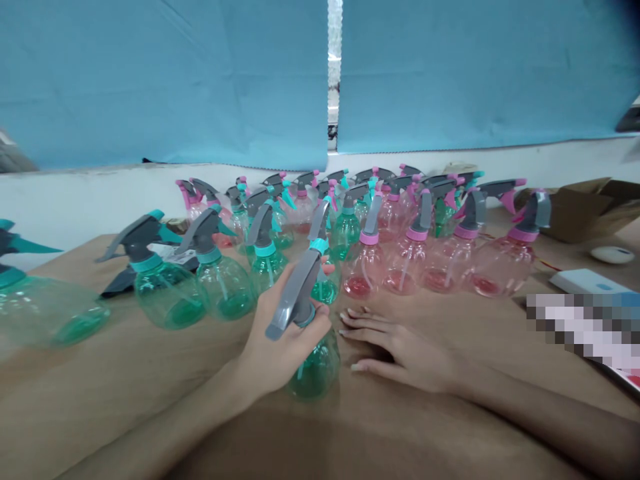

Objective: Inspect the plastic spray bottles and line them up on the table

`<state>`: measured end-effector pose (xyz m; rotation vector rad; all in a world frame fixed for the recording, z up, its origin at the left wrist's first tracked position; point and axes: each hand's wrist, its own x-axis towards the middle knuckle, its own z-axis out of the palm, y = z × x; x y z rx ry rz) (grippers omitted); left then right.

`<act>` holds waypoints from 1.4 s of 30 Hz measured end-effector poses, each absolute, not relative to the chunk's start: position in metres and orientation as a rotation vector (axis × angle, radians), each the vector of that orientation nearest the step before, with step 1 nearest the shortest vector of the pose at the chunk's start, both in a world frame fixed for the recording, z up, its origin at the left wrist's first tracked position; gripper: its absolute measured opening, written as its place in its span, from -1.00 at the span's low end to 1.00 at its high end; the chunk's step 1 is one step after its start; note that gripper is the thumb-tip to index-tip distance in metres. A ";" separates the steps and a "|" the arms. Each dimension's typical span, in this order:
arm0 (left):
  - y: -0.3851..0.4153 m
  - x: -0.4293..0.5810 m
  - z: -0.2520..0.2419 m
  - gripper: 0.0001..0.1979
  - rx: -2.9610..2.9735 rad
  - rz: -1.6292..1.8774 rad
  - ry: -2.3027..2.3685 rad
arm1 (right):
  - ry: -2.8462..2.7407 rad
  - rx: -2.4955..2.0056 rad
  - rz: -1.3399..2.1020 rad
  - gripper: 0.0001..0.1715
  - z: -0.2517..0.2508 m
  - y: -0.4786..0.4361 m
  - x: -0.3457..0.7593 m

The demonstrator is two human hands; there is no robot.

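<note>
Green translucent spray bottle (315, 373), grey trigger head on top, grasped round the neck by left hand (280, 337); location: near middle of surface (425, 433), close to upright. Contact of base with surface: cannot tell. Right hand (400, 350) released, palm down, fingers outstretched toward the bottle, just beside it. Beyond, to the left: green bottles (225, 287) with teal collars, leftmost cut by frame edge. Beyond, to the right: four pink bottles (363, 267), deeper red at base. Behind both: mixed cluster of sprayers (393, 217), partly hidden. Far right: cardboard box (580, 210), white mouse (613, 255). Backdrop: blue cloth (165, 80).
</note>
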<state>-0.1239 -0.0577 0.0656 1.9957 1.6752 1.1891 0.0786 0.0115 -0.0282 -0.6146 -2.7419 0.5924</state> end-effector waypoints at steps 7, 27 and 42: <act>-0.058 -0.124 0.066 -0.81 1.932 1.197 1.671 | -2.738 -0.633 0.586 -0.36 -0.028 0.011 0.078; -0.059 -0.120 0.069 -0.74 1.906 1.243 1.544 | -2.713 -0.618 0.603 -0.37 -0.032 0.012 0.079; -0.060 -0.120 0.065 -0.55 1.916 1.263 1.565 | -2.734 -0.628 0.571 -0.35 -0.030 0.011 0.079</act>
